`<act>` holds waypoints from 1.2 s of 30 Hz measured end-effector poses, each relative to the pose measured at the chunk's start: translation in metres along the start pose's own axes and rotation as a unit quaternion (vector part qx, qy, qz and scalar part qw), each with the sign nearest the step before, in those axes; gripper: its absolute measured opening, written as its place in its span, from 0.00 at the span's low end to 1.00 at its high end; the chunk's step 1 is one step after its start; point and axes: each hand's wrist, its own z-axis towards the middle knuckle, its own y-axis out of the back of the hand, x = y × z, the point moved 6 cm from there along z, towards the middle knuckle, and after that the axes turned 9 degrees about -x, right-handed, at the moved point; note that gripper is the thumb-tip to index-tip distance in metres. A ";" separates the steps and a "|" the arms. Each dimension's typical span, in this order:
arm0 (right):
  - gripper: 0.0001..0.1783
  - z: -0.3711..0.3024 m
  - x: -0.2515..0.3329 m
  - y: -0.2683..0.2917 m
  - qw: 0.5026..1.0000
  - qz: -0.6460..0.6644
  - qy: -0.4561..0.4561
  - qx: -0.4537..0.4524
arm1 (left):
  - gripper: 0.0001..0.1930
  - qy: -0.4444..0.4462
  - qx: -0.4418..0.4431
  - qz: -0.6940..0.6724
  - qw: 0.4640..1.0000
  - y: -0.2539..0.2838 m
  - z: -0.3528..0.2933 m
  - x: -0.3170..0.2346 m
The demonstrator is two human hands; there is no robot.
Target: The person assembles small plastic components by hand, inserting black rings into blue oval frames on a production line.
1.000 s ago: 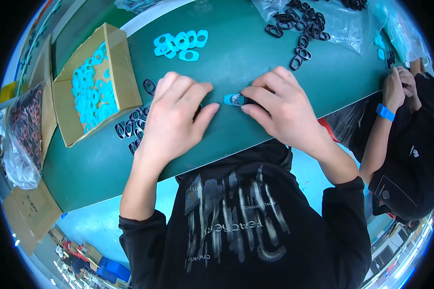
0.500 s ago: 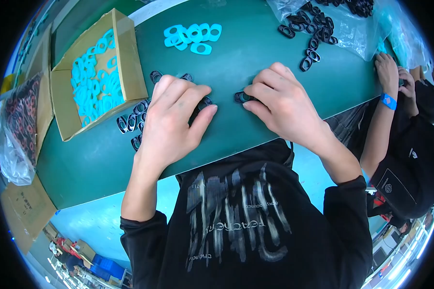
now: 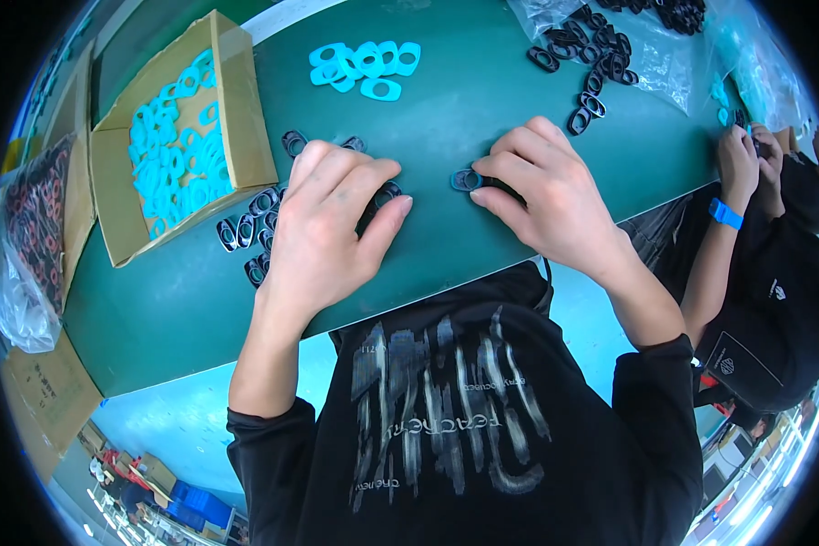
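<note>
Right hand [image 3: 555, 196] pinches 1 dark ring [image 3: 466, 180].

L hand [image 3: 323, 227] flat, fingers spread; R hand [image 3: 546, 196] curled, fingertips pinching; both palms down.

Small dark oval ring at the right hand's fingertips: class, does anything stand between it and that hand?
Nothing visible does. The right hand already touches the small dark oval ring with its fingertips on the green tabletop.
</note>
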 end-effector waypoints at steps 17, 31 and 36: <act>0.15 0.001 -0.008 -0.006 0.999 0.032 0.008 0.017 | 0.19 -0.039 0.026 -0.013 0.999 -0.017 0.011 -0.019; 0.15 -0.025 -0.070 0.050 0.989 -0.119 -0.088 -0.030 | 0.17 -0.019 0.135 0.090 0.987 0.005 0.019 -0.012; 0.08 -0.008 -0.048 0.034 0.996 -0.011 -0.049 -0.069 | 0.14 -0.044 0.029 0.208 0.977 -0.010 0.059 0.009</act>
